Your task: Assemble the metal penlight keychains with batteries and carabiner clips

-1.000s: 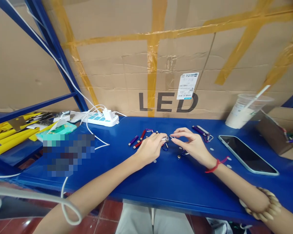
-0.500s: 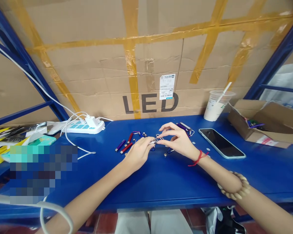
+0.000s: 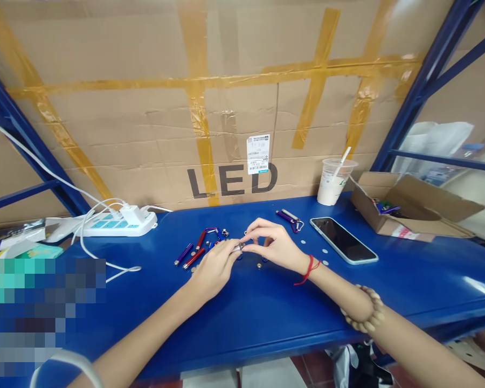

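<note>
Silver metal is showing between your fingertips: your left hand point(image 3: 214, 264) is pinching a small silver part point(image 3: 239, 247), its long axis lying left to right toward your right hand point(image 3: 272, 245), which is meeting it at its right end with thumb and forefinger closed, just above the blue table point(image 3: 267, 307).

Small silver metal piece point(image 3: 240, 247), short and cylindrical, pinched between fingertips of left hand point(image 3: 215, 264) at 9 o'clock and right hand point(image 3: 275, 247) at 3 o'clock. Piece held just above blue tabletop, roughly level, near table centre. Details too small to tell. Left hand palm down, fingers curled round piece. Right hand thumb and forefinger meet at piece, other fingers arched; red string at wrist.
</note>
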